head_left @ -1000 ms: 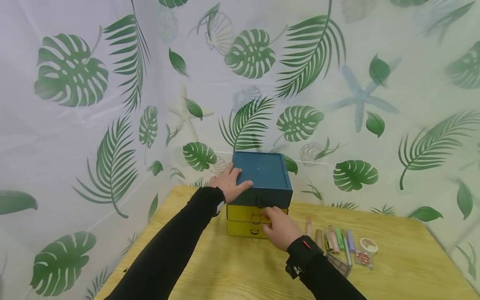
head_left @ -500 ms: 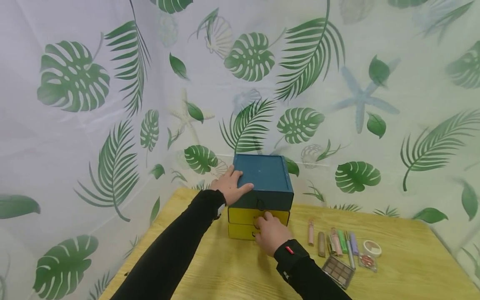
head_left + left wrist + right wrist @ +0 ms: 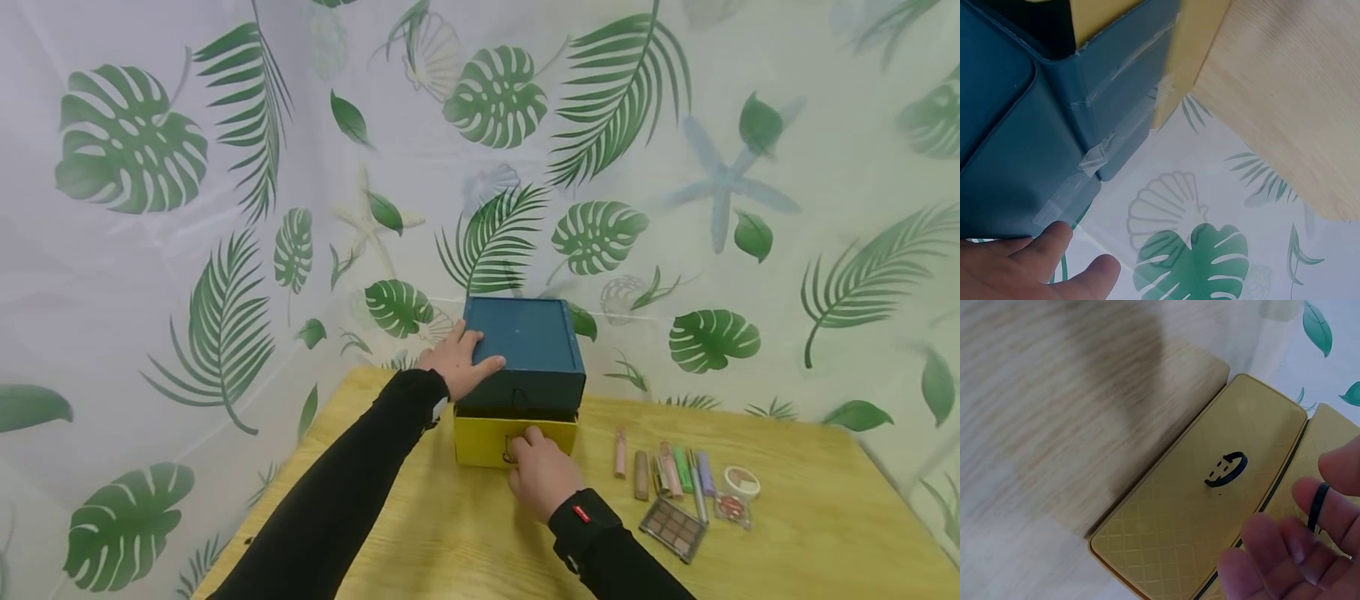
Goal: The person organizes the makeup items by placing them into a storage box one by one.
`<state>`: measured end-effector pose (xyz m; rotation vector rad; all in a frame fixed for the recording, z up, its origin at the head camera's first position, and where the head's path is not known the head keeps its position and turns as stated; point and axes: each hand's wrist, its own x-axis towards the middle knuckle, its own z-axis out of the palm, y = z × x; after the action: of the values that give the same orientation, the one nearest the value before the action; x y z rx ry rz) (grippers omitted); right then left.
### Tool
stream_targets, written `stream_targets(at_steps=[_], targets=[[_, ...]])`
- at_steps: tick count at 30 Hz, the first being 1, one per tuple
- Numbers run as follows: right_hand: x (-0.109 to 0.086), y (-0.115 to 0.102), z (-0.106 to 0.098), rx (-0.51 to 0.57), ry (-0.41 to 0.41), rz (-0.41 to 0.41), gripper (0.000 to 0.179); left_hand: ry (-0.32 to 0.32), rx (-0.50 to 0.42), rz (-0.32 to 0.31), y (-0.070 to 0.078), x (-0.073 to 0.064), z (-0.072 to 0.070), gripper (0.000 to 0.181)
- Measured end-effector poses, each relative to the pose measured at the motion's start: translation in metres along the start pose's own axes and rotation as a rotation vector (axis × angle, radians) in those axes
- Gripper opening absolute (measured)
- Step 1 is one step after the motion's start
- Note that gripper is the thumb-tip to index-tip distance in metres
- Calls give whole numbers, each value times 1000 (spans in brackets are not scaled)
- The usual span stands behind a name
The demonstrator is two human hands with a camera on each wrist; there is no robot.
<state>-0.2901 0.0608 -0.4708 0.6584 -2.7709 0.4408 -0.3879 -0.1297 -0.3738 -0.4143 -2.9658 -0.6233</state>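
A small chest of drawers (image 3: 517,337) has a dark blue top and yellow lower drawer fronts. My left hand (image 3: 457,364) lies with spread fingers on the left side of its top; in the left wrist view, fingertips (image 3: 1054,247) touch the blue casing. My right hand (image 3: 546,475) grips the black loop handle (image 3: 1317,506) of the middle drawer (image 3: 487,442), a finger hooked through it. This drawer stands partly out and hides the bottom one in the head view. The right wrist view shows the bottom drawer front (image 3: 1179,506) with its own black loop handle (image 3: 1229,472).
Right of the chest, an eyeshadow palette (image 3: 673,530), a pink tube (image 3: 620,452), a brown tube (image 3: 641,475), a round white compact (image 3: 742,482) and several other cosmetics lie on the wooden table (image 3: 840,517). A leaf-patterned curtain (image 3: 480,167) hangs close behind.
My right hand has moved left onto the middle drawer's handle, and that drawer has slid out toward me, covering the bottom drawer front in the head view. My left hand stays on the top.
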Motion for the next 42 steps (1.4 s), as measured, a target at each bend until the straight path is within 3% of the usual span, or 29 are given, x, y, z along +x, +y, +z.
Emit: stream_targets(at_steps=[5,19,31,37,42], targets=[[-6,-1,-1,-2,26,-20,4,-2,-11,2,1,-1,-2,75],[-26,-8,-3,39,1,-29,7,-28,-5,7,13,-16,-16,73],[-48,-16,-9,58,-60,-25,8,-20,-18,20,11,-13,-14,74],[-61,-18,-14,112,-91,-88,12,-23,-28,11,13,-16,-16,75],[-70,-17,-16,138,-156,-106,4,-26,-39,12,13,-16,-17,75]])
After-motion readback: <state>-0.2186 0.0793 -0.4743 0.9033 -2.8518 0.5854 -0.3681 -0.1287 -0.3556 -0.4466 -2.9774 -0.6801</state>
